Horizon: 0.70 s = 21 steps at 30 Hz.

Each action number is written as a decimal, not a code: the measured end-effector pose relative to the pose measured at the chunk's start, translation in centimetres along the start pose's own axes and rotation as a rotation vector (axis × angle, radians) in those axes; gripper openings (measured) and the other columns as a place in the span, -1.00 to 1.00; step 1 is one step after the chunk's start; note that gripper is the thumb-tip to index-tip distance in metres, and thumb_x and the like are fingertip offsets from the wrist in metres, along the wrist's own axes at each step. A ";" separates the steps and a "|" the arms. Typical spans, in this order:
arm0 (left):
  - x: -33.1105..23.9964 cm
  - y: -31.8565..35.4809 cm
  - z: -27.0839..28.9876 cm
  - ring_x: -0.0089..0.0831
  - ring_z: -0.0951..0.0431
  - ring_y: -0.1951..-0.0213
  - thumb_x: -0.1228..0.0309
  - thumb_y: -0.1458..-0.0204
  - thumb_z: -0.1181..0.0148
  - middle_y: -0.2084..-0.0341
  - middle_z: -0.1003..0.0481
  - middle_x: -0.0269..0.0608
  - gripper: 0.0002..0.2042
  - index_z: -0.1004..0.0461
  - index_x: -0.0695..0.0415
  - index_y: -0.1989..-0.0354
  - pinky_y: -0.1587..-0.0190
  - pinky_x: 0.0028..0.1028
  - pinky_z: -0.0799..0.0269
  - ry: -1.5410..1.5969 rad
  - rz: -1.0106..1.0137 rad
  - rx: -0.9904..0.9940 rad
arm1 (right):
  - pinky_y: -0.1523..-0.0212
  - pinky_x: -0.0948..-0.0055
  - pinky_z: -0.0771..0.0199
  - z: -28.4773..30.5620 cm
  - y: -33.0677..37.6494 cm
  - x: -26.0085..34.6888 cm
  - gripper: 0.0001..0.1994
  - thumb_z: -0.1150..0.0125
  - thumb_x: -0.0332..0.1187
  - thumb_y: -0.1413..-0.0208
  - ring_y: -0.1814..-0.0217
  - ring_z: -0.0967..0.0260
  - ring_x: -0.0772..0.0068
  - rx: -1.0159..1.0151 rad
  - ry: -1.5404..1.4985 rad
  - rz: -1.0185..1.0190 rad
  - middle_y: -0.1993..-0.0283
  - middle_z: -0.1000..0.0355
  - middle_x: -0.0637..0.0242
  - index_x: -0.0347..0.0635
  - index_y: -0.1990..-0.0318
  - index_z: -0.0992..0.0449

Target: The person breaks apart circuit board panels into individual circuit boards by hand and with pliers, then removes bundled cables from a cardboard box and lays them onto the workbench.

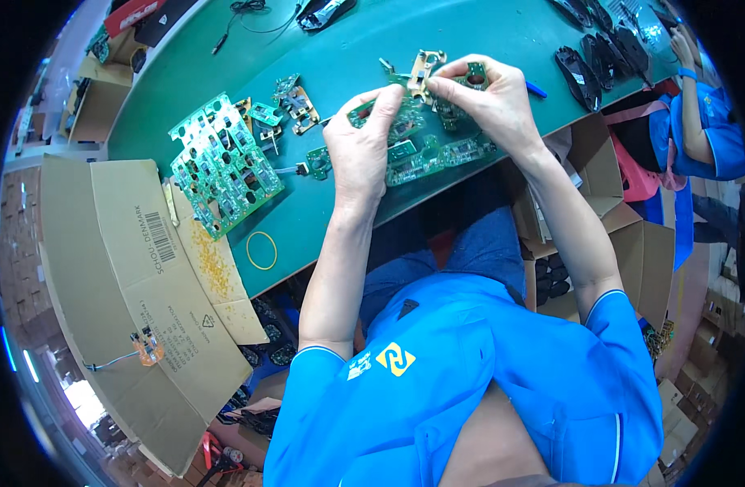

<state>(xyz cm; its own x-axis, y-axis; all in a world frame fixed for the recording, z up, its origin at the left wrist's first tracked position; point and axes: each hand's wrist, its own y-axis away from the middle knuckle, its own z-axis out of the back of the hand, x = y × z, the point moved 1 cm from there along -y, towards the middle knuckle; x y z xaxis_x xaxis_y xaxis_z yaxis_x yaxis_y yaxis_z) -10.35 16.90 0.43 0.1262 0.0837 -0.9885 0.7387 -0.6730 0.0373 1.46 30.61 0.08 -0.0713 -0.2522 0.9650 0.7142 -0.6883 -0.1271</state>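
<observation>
My left hand [360, 142] is closed in a pinch on the edge of a green circuit board [406, 122] above the table. Close to its right, my right hand [494, 97] has thumb and forefinger pinched at another green circuit board [452, 116], partly hidden by the fingers. Between and beyond the hands is a small tan circuit board [424, 69]. Whether it is held or lies on the table I cannot tell. Below the hands, a strip of joined green boards [437, 158] lies near the table edge, with a small cabled board [317, 165] left of it.
On the green table [324, 73] lie a large green board panel [226, 166], loose small boards [295, 101], a yellow rubber band [262, 251], a blue pen [536, 90] and black mouse shells [578, 77]. An open carton [137, 268] stands left. A co-worker [705, 122] sits at right.
</observation>
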 end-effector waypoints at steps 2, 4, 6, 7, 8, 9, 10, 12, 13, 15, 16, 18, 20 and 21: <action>1.0 -0.6 0.7 -0.65 -0.49 0.43 0.35 -0.14 -0.32 0.42 -0.58 -0.27 -0.77 -0.59 0.29 0.18 0.41 -0.63 -0.46 0.099 0.021 -0.074 | 0.33 0.71 -0.48 0.0 -0.8 0.1 -0.80 -0.45 -0.35 -0.03 0.37 -0.45 0.62 -0.009 -0.028 -0.014 0.32 -0.57 0.33 -0.23 0.22 -0.64; 1.3 -1.2 0.9 -0.64 -0.50 0.42 0.35 -0.15 -0.30 0.39 -0.58 -0.26 -0.77 -0.59 0.28 0.17 0.40 -0.63 -0.47 0.125 0.030 -0.077 | 0.29 0.68 -0.50 0.2 -1.6 0.0 -0.77 -0.46 -0.33 -0.03 0.34 -0.46 0.59 -0.024 -0.054 -0.032 0.29 -0.57 0.31 -0.23 0.20 -0.64; 1.3 -1.6 1.2 -0.62 -0.52 0.40 0.35 -0.17 -0.28 0.34 -0.57 -0.24 -0.76 -0.57 0.27 0.13 0.38 -0.62 -0.49 0.175 0.037 -0.086 | 0.25 0.65 -0.52 0.3 -2.3 -0.1 -0.75 -0.46 -0.32 -0.02 0.32 -0.47 0.57 -0.039 -0.080 -0.049 0.26 -0.58 0.29 -0.23 0.18 -0.64; 1.3 -1.6 1.3 -0.61 -0.53 0.39 0.34 -0.18 -0.26 0.31 -0.57 -0.23 -0.76 -0.56 0.27 0.12 0.37 -0.61 -0.49 0.200 0.040 -0.091 | 0.24 0.63 -0.53 0.3 -2.8 -0.3 -0.74 -0.46 -0.31 -0.02 0.30 -0.48 0.56 -0.046 -0.094 -0.057 0.24 -0.58 0.28 -0.23 0.17 -0.64; 1.2 -1.7 1.4 -0.61 -0.53 0.39 0.34 -0.18 -0.26 0.31 -0.57 -0.23 -0.76 -0.56 0.27 0.12 0.37 -0.61 -0.49 0.201 0.043 -0.090 | 0.24 0.63 -0.53 0.4 -3.4 -0.7 -0.74 -0.46 -0.31 -0.02 0.30 -0.48 0.56 -0.047 -0.092 -0.059 0.24 -0.58 0.28 -0.23 0.17 -0.64; 1.1 -1.7 1.4 -0.59 -0.54 0.38 0.33 -0.19 -0.24 0.30 -0.58 -0.24 -0.76 -0.56 0.26 0.11 0.36 -0.60 -0.50 0.265 0.070 -0.079 | 0.24 0.60 -0.52 0.5 -4.2 -1.3 -0.77 -0.42 -0.33 -0.03 0.30 -0.48 0.52 -0.081 -0.209 -0.087 0.26 -0.58 0.28 -0.25 0.19 -0.63; 0.8 -1.8 1.5 -0.57 -0.55 0.38 0.32 -0.20 -0.22 0.30 -0.58 -0.24 -0.75 -0.55 0.25 0.09 0.35 -0.58 -0.50 0.329 0.096 -0.066 | 0.24 0.57 -0.50 0.6 -5.1 -1.7 -0.79 -0.39 -0.36 -0.05 0.30 -0.48 0.47 -0.117 -0.325 -0.112 0.27 -0.57 0.28 -0.27 0.20 -0.62; 0.3 -2.0 1.6 -0.53 -0.56 0.37 0.30 -0.23 -0.18 0.28 -0.59 -0.26 -0.74 -0.54 0.24 0.07 0.33 -0.55 -0.52 0.455 0.146 -0.037 | 0.24 0.51 -0.48 0.8 -6.1 -2.4 -0.83 -0.32 -0.41 -0.07 0.31 -0.49 0.39 -0.192 -0.559 -0.157 0.30 -0.55 0.28 -0.31 0.23 -0.59; 0.2 -2.1 2.0 -0.53 -0.56 0.37 0.30 -0.23 -0.18 0.28 -0.59 -0.26 -0.74 -0.54 0.24 0.07 0.33 -0.55 -0.52 0.454 0.144 -0.037 | 0.24 0.51 -0.48 0.7 -6.3 -2.0 -0.83 -0.32 -0.41 -0.07 0.31 -0.49 0.39 -0.191 -0.561 -0.156 0.30 -0.55 0.28 -0.31 0.23 -0.59; 0.0 -2.4 2.5 -0.51 -0.56 0.38 0.30 -0.24 -0.17 0.24 -0.59 -0.25 -0.74 -0.52 0.24 0.04 0.35 -0.51 -0.53 0.491 0.125 -0.047 | 0.26 0.59 -0.47 1.2 -6.8 -0.8 -0.84 -0.32 -0.43 -0.09 0.33 -0.49 0.47 -0.223 -0.653 -0.196 0.32 -0.56 0.31 -0.33 0.21 -0.60; -0.1 -2.7 2.6 -0.49 -0.56 0.38 0.30 -0.24 -0.17 0.23 -0.59 -0.25 -0.73 -0.52 0.23 0.03 0.35 -0.49 -0.54 0.510 0.117 -0.048 | 0.27 0.62 -0.47 1.7 -7.0 -0.2 -0.84 -0.32 -0.43 -0.10 0.35 -0.48 0.51 -0.243 -0.697 -0.215 0.33 -0.56 0.32 -0.33 0.21 -0.60; -0.4 -2.9 2.4 -0.48 -0.56 0.39 0.30 -0.24 -0.16 0.21 -0.59 -0.25 -0.73 -0.51 0.23 0.02 0.36 -0.47 -0.54 0.529 0.108 -0.041 | 0.29 0.66 -0.47 2.4 -7.2 -0.2 -0.84 -0.32 -0.44 -0.10 0.36 -0.48 0.54 -0.270 -0.742 -0.228 0.34 -0.57 0.33 -0.34 0.20 -0.60; -1.4 -2.7 1.9 -0.47 -0.56 0.38 0.31 -0.24 -0.15 0.18 -0.58 -0.24 -0.73 -0.50 0.23 0.01 0.36 -0.45 -0.56 0.531 0.110 -0.044 | 0.24 0.62 -0.48 3.5 -8.5 -1.6 -0.77 -0.32 -0.42 -0.10 0.30 -0.49 0.51 -0.227 -0.557 -0.214 0.25 -0.56 0.25 -0.36 0.13 -0.58; -1.9 -2.6 1.7 -0.47 -0.57 0.37 0.31 -0.24 -0.15 0.16 -0.58 -0.24 -0.73 -0.50 0.24 0.01 0.36 -0.44 -0.57 0.532 0.111 -0.045 | 0.22 0.60 -0.49 4.1 -9.2 -2.4 -0.74 -0.31 -0.40 -0.10 0.26 -0.49 0.49 -0.206 -0.464 -0.208 0.21 -0.56 0.20 -0.36 0.09 -0.57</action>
<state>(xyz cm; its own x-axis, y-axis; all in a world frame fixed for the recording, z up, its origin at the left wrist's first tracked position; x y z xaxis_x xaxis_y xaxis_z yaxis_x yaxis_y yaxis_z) -13.62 17.29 1.97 0.5138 0.3819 -0.7682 0.7281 -0.6678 0.1550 -2.11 40.33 -0.11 0.1515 0.1976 0.9685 0.5634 -0.8223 0.0797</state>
